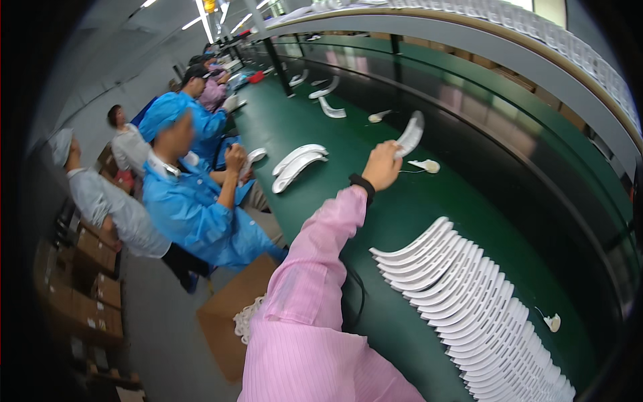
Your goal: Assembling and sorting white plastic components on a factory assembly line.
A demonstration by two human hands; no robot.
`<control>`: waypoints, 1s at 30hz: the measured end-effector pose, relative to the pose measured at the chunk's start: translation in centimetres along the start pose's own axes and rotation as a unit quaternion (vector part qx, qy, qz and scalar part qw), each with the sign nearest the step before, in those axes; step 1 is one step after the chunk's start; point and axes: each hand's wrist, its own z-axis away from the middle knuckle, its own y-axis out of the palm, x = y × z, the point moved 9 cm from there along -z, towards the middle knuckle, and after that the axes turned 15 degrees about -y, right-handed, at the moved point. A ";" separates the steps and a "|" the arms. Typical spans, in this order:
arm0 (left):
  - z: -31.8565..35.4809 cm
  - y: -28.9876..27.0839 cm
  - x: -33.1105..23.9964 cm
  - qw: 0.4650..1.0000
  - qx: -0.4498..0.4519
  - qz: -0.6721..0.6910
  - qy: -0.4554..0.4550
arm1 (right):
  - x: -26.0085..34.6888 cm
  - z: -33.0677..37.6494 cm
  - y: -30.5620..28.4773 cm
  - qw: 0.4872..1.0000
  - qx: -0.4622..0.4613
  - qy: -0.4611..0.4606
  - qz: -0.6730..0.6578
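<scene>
My left hand point(383, 166), in a pink sleeve with a black band at the wrist, reaches out over the green bench. Its fingers are closed on the lower end of a curved white plastic piece point(411, 132), which stands tilted up and looks slightly blurred. Just right of the hand lies a small off-white part with a thin wire point(429, 165). Two similar curved white pieces point(298, 167) rest side by side to the left. Nearer me, a long row of nested curved white strips point(462, 301) covers the bench. My right hand is out of view.
A co-worker in blue point(194, 194) sits at the bench's left edge, with others beyond. An open cardboard box point(224, 328) holding white rings stands below the edge. A raised shelf point(469, 30) runs along the far side. Another wired part point(552, 322) lies right of the strips.
</scene>
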 end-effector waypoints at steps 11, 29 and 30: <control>18.1 -7.1 -6.5 0.974 0.212 0.067 0.046 | 2.1 -1.6 12.0 0.988 0.102 -0.053 -0.102; 20.2 -5.7 -5.5 0.938 0.312 0.134 -0.065 | 1.0 -0.7 6.2 0.994 0.071 -0.049 -0.069; 20.1 -6.0 -5.5 0.949 0.272 0.146 -0.067 | 1.0 -0.5 6.2 0.994 0.073 -0.048 -0.068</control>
